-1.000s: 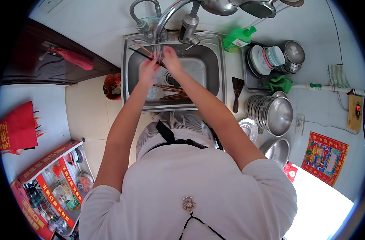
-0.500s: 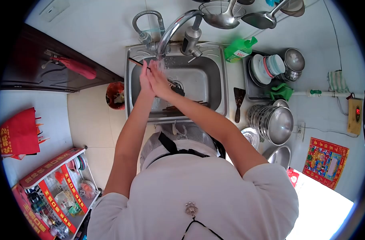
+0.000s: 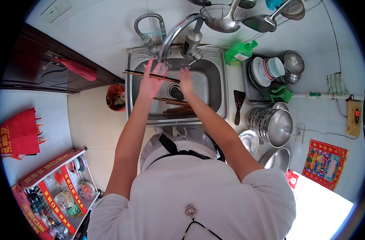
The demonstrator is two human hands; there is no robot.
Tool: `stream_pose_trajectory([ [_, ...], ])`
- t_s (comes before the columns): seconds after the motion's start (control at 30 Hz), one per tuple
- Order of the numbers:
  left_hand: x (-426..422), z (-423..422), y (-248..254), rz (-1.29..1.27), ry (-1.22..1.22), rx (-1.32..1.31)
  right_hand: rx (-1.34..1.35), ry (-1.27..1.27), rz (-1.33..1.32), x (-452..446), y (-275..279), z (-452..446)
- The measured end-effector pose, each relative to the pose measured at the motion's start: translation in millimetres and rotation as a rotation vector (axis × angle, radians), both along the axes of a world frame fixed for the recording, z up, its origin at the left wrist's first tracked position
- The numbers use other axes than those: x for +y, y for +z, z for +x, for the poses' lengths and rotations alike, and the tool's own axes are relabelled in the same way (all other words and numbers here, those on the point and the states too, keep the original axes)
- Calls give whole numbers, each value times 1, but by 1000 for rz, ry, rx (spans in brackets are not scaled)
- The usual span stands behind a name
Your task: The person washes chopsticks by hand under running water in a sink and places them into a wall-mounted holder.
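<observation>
Above the sink [image 3: 224,86], a few dark chopsticks [image 3: 133,73] lie nearly level across both hands, under the running faucet [image 3: 175,30]. My left hand [image 3: 151,82] supports them near their middle, its fingers partly spread and the thumb side upward. My right hand [image 3: 185,82] has its fingers closed at their right end. Water falls from the spout onto my left hand. Several more brown chopsticks [image 3: 178,108] lie on the sink's bottom, below and between my forearms. The drain [image 3: 175,92] shows dark between my hands.
Right of the sink are a green bottle [image 3: 239,53], a tray [image 3: 251,86] of dishes, a spatula [image 3: 239,105], stacked metal bowls [image 3: 279,127] and a basin [image 3: 277,159]. Ladles [image 3: 222,24] hang above. A red bin [image 3: 115,98] stands left, beside the door [image 3: 34,60].
My hands were pressed together around the chopsticks half a second ago. Now they are apart, my right hand further right, and the chopsticks lie more level.
</observation>
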State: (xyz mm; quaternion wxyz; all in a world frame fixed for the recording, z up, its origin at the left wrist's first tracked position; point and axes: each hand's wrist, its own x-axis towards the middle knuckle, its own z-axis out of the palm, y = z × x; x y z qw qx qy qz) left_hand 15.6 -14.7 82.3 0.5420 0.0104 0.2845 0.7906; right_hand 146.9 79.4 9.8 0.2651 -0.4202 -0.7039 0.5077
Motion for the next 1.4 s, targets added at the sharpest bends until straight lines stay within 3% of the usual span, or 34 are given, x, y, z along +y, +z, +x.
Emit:
stream_pose_trajectory([
  [0.03,-2,-4,1,23,18,7,112,-153,-387,2,10,4],
  [0.13,-1,-2,3,20,38,40,397,-62,-1243,3,22,8],
  [0.17,1,1,-4,28,19,56,493,12,-1235,-5,21,-2],
  [0.3,2,7,-4,-3,7,106,365,142,-1097,-20,37,-35],
  [0.5,-5,-18,2,-219,42,572,231,312,-897,-13,53,-28],
  [0.57,-8,-20,5,-296,-14,497,314,398,-849,-5,49,-31],
  [0.7,-10,-17,1,-369,-123,464,328,206,-816,-5,64,-42],
  [1.07,-18,-10,-2,-248,-104,383,495,301,-892,-8,53,-53],
  [1.2,-20,-2,1,-245,-118,345,445,149,-820,-9,49,-51],
  [1.27,-22,-5,-5,-189,-17,189,433,43,-770,-8,49,-48],
  [1.4,-30,-10,-21,-51,225,-8,412,160,-700,2,46,-26],
])
